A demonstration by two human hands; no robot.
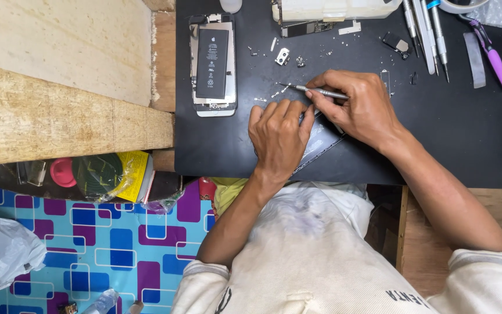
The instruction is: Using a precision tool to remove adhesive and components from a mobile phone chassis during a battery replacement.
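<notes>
Pressing down on a flat dark phone screen panel (321,142) that lies tilted on the black work mat (466,128), the left hand (277,136) has its fingers curled over the panel's upper edge, the fingertips bent and close together. The right hand (358,104) pinches a slim silver metal screwdriver (315,91) between thumb and fingers, closed tightly around the shaft; the tool lies nearly level, its fine tip pointing left just above the left hand's knuckles. Both hands touch at the panel's top corner, near the middle of the mat and close to the person's body.

Up and to the left on the mat lies an opened white smartphone body with a black rectangular battery (212,64) showing inside. Small metal parts and tiny screws (283,56) are scattered between it and the hands. At the mat's upper right rest several silver precision screwdrivers (431,35) side by side, and beside them a purple plastic-handled tool (495,61). A pale clear plastic parts box (338,9) sits at the top edge.
</notes>
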